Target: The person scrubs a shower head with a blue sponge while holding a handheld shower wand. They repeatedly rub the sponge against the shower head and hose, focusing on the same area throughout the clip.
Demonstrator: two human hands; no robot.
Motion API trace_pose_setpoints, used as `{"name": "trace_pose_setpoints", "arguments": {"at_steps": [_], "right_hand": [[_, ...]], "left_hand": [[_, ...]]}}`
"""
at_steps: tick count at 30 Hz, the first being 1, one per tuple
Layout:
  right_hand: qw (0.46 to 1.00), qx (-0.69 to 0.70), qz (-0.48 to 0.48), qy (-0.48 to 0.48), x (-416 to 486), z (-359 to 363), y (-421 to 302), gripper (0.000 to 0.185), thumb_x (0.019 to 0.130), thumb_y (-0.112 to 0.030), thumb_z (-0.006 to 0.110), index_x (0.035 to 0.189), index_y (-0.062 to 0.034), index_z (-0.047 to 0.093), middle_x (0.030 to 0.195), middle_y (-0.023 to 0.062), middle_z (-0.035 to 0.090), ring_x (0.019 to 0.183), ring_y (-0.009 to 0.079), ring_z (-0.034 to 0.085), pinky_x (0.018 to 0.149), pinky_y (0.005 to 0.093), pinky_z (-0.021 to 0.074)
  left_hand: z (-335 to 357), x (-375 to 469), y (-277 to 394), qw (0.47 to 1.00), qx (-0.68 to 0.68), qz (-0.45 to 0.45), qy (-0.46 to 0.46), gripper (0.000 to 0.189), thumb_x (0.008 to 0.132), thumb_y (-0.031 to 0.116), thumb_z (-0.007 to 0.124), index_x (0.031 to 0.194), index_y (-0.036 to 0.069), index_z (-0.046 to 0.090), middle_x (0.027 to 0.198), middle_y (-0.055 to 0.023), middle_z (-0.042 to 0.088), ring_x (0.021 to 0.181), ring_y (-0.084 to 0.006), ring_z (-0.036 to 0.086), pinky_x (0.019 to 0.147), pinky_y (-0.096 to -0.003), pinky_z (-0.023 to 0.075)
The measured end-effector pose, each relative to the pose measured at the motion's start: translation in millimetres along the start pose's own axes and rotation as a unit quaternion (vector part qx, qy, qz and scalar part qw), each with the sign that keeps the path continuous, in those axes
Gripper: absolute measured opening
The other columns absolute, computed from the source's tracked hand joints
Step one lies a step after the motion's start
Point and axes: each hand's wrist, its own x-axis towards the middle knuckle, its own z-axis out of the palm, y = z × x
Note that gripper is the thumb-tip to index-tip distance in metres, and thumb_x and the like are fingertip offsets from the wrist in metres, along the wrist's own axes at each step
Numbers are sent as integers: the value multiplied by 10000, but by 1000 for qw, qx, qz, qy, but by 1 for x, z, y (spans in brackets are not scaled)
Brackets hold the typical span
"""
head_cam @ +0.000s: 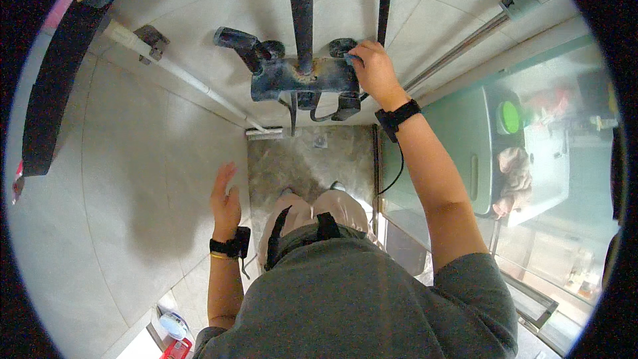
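Note:
A black shower mixer [304,80] with whitish stains and rust-coloured marks is fixed to the tiled wall in front of me. My right hand [374,70] is at its right end, close to the round wall mount [342,47]. Its fingers pinch a small grey-blue piece [353,59], perhaps a cloth or sponge, mostly hidden by the hand. Lower down on the left, my left hand [226,204] hangs with fingers apart and nothing in it, near the left tiled wall. A black hand shower [237,42] sits at the mixer's left end.
A black riser pipe [300,10] rises from the mixer. A white-handled floor brush [199,85] leans along the left corner. On the right stands a glass partition [448,109], with a washbasin [548,174] beyond it. A black shelf [60,89] juts out at upper left. A drain [320,141] lies in the floor.

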Motion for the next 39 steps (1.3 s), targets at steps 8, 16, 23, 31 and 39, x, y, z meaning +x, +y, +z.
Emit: {"name": "trace_pose_setpoints", "arguments": {"at_steps": [8, 16, 23, 31, 39], "right_hand": [[996, -32, 12, -85, -22, -17, -27, 156, 686, 30, 589, 840, 11, 611, 866, 137, 572, 854, 336, 528, 749, 396, 450], [993, -77, 0, -92, -23, -8, -25, 172, 675, 39, 571, 834, -8, 617, 870, 133, 561, 855, 327, 518, 759, 399, 451], [997, -59, -27, -28, 6, 0, -19, 146, 672, 38, 574, 810, 3, 605, 853, 151, 574, 847, 345, 523, 753, 400, 441], [978, 89, 191, -7, -42, -2, -7, 135, 771, -60, 612, 885, 11, 606, 832, 103, 606, 771, 225, 586, 681, 295, 457], [647, 552, 526, 21, -53, 39, 34, 176, 860, -101, 552, 994, 12, 570, 865, 66, 622, 712, 152, 605, 608, 283, 496]], "left_hand": [[15, -1, -2, 998, -60, 19, -19, 527, 757, -79, 405, 1275, 17, 423, 1249, -125, 501, 1150, -225, 478, 959, -314, 350], [25, 4, 10, 994, -98, -35, -37, 420, 824, -8, 435, 1243, 10, 451, 1244, -132, 505, 1148, -237, 483, 986, -341, 330], [11, 1, -2, 998, -49, 25, -43, 536, 773, -68, 414, 1300, 26, 390, 1202, -134, 535, 1104, -222, 517, 915, -324, 395], [7, -5, -7, 999, -29, -16, -28, 546, 749, -79, 404, 1286, 24, 409, 1187, -142, 543, 1088, -223, 531, 928, -318, 385], [2, -12, 10, 999, -20, -46, -20, 500, 761, -49, 428, 1258, 13, 438, 1165, -143, 556, 1076, -227, 539, 924, -311, 383]]}}
